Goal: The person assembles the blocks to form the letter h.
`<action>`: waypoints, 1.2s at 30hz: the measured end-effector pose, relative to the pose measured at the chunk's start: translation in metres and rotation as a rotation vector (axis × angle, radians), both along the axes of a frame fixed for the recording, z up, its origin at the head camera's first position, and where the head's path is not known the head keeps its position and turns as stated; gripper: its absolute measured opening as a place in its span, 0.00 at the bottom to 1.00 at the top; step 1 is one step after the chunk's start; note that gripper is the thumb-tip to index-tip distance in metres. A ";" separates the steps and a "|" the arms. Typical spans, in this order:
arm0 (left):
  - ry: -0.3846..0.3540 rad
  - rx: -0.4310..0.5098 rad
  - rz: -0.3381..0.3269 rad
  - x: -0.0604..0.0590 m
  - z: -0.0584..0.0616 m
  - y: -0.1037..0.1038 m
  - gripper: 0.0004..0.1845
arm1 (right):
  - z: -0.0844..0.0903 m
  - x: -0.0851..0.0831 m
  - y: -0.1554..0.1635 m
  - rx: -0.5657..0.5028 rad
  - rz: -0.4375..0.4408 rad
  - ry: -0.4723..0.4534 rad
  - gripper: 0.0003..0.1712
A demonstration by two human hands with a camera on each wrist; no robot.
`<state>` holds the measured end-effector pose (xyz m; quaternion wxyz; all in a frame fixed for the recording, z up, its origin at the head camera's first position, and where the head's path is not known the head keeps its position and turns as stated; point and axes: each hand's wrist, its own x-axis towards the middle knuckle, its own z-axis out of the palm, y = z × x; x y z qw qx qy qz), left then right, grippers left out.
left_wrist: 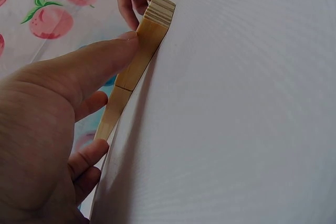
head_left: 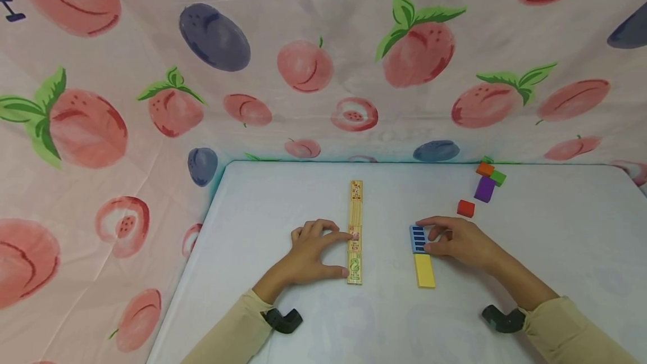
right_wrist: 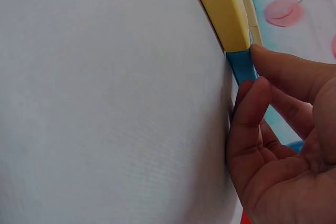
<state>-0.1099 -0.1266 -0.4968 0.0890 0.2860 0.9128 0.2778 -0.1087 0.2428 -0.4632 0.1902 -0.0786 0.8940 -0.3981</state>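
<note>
The blue block (head_left: 418, 239) is pinched by the right hand's (head_left: 457, 240) thumb and forefinger, its near end touching the yellow block (head_left: 425, 272). The wooden row (head_left: 356, 211), pointing toward the table's (head_left: 283, 195) far edge, is touched by the left hand (head_left: 309, 254), thumb and forefinger spread. Light, stiff blocks are suggested, best held by their sides. Both forearms are slanted inward.

White table (head_left: 384, 319) with small pieces
On it lie a patterned wooden strip (head_left: 356, 212), a blue block (head_left: 417, 240) touching a yellow block (head_left: 425, 272), and, farther back, red (head_left: 466, 208), purple (head_left: 485, 189), orange (head_left: 485, 169) and green (head_left: 498, 178) blocks.
</note>
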 end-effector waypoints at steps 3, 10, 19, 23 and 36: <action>0.001 -0.002 -0.003 0.000 0.000 0.000 0.36 | 0.000 0.000 0.000 -0.006 0.001 -0.008 0.29; 0.004 -0.003 -0.004 -0.001 0.000 0.000 0.36 | 0.000 -0.001 0.001 -0.005 -0.003 -0.010 0.29; 0.003 -0.009 -0.006 0.000 0.001 0.000 0.36 | -0.001 -0.001 0.001 -0.006 -0.006 -0.014 0.29; -0.003 -0.007 -0.007 0.000 0.002 0.000 0.36 | -0.001 -0.002 0.001 -0.010 -0.007 -0.019 0.29; -0.007 -0.014 0.000 0.000 0.003 0.000 0.36 | 0.000 0.000 0.002 -0.005 -0.010 0.005 0.27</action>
